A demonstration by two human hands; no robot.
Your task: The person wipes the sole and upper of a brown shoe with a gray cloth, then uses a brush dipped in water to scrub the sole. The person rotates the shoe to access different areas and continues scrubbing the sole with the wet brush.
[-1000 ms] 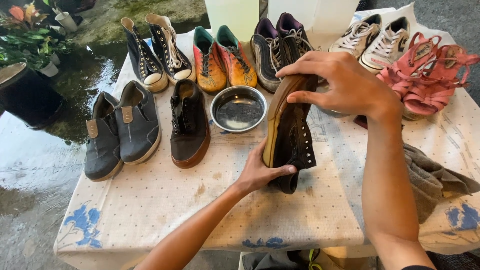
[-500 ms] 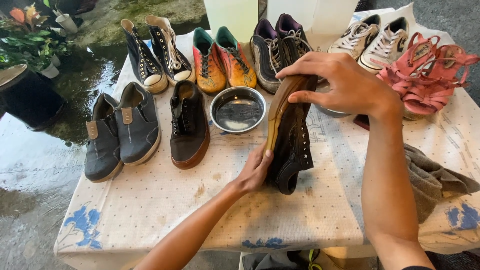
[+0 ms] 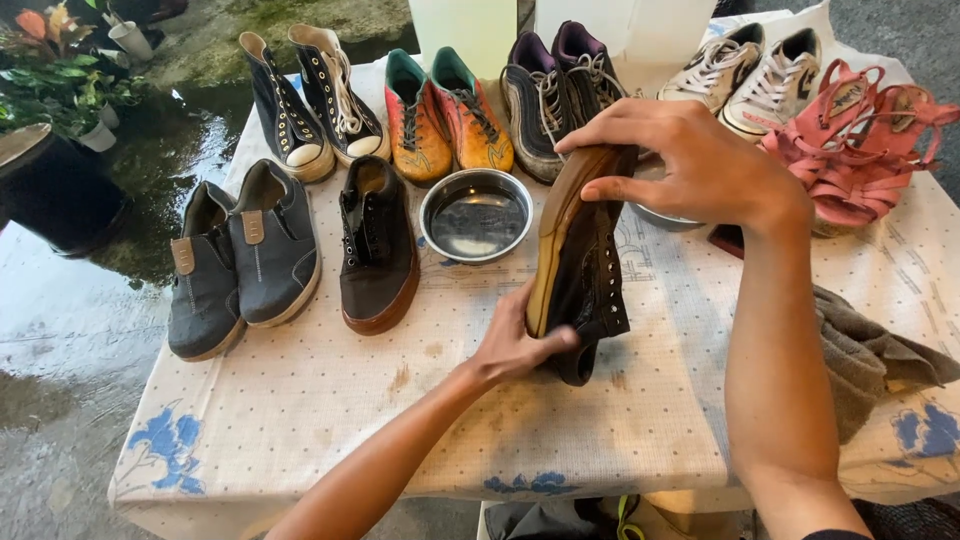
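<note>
Hands gripped a dark brown shoe (image 3: 580, 260) from both ends, tipping it on its side so its tan sole faced left, open to view. Left hand (image 3: 515, 345) clamped the heel low near the worktop (image 3: 330, 400); right hand (image 3: 700, 165) pinched the toe up high. Its mate (image 3: 375, 245) lay flat beside a steel bowl (image 3: 476, 215) of water, close within reach.

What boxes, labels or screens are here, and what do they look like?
Pale tub: far table edge, behind orange shoes; tall, whitish-green, plain.
White tub: far edge, right of it; boxy, plain.
Tan tabs: on grey shoes, left; small rectangles.
No signs or screens show.
</note>
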